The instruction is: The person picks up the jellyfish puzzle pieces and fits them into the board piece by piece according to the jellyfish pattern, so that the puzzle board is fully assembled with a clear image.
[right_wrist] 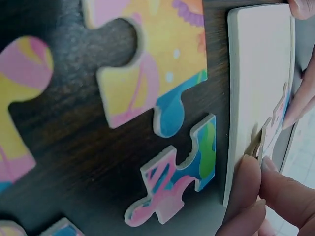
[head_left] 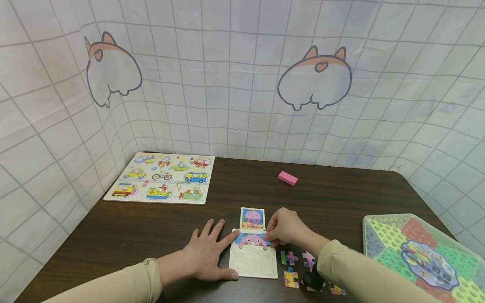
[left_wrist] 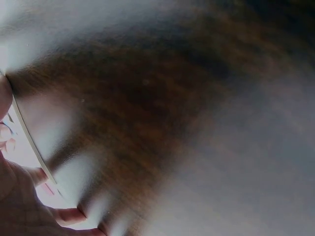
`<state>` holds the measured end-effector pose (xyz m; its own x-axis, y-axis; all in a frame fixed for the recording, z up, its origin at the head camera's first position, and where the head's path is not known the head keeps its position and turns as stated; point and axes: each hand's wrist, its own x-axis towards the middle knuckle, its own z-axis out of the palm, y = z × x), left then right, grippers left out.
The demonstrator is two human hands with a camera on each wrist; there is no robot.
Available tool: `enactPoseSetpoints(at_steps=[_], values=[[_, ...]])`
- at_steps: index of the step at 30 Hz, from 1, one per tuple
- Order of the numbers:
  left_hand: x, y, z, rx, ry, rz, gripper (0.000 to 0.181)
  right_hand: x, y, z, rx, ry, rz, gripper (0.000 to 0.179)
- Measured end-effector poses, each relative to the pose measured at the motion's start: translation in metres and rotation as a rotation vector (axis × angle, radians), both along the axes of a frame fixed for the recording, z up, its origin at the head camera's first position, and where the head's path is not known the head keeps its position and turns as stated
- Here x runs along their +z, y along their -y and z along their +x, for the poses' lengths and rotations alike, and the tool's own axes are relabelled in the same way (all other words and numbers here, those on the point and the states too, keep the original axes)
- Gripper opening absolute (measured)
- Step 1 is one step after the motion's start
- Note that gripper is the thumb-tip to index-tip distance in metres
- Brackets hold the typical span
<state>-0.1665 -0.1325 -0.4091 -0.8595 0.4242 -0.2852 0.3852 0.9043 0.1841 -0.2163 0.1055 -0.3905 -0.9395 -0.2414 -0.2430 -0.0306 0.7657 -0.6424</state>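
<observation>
A shallow white puzzle tray [head_left: 253, 264] lies on the table, with pink-and-blue jellyfish pieces [head_left: 251, 241] along its top. My left hand [head_left: 204, 256] is spread beside it, index fingertip at the upper left corner and thumb at the lower left edge. At the top right corner my right hand [head_left: 288, 227] pinches a puzzle piece [right_wrist: 266, 135] between thumb and finger; the fingers hide part of it. In the right wrist view that piece is slightly raised from the tray. A jellyfish picture card [head_left: 252, 219] touches the tray's far edge.
Several loose puzzle pieces [head_left: 291, 279] lie right of the tray, partly under the right forearm. A vehicle peg board [head_left: 161, 179] is at the back left, a pink block [head_left: 288, 178] at the back. On the right sits a clear-edged game box [head_left: 420, 256]. A grid-patterned curtain [head_left: 242, 84] hangs behind.
</observation>
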Motion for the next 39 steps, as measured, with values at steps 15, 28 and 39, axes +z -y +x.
enactPoseSetpoints(at_steps=[15, 28, 39], values=[[0.0, -0.001, -0.001, -0.006, -0.001, 0.007, 0.1, -0.004, 0.001, 0.001, -0.006, -0.043, 0.036, 0.024], [-0.002, 0.0, -0.001, -0.011, -0.012, 0.012, 0.1, -0.002, 0.003, 0.004, 0.026, -0.075, 0.069, 0.026], [-0.003, 0.0, 0.0, -0.012, -0.02, 0.003, 0.1, 0.001, -0.021, 0.004, 0.107, -0.111, -0.007, 0.01]])
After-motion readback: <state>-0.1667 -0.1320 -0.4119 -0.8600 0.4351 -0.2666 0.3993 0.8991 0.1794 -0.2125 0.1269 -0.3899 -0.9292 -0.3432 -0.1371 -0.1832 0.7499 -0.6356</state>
